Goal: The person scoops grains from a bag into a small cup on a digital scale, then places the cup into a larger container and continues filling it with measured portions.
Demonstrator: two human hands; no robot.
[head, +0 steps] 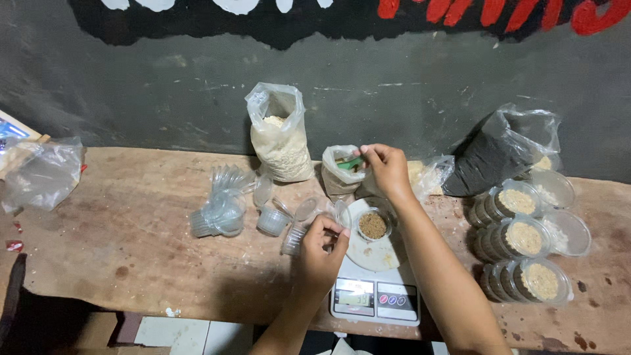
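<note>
A small white digital scale (375, 294) sits at the table's near edge, with a clear plastic cup (373, 225) of brown grains on its round pan. My left hand (321, 254) pinches a clear lid just left of that cup. Farther back, my right hand (387, 168) holds the handle of a green scoop (351, 163) inside a small open bag of brown grains (340, 174). A taller open bag of pale flakes (282, 139) stands to the left of it.
Empty clear cups and lids (223, 209) lie left of centre on the worn wooden table (131, 250). Stacks of filled cups (522, 236) lie at the right beside a bag of dark grains (493, 158). A crumpled clear bag (43, 174) sits far left.
</note>
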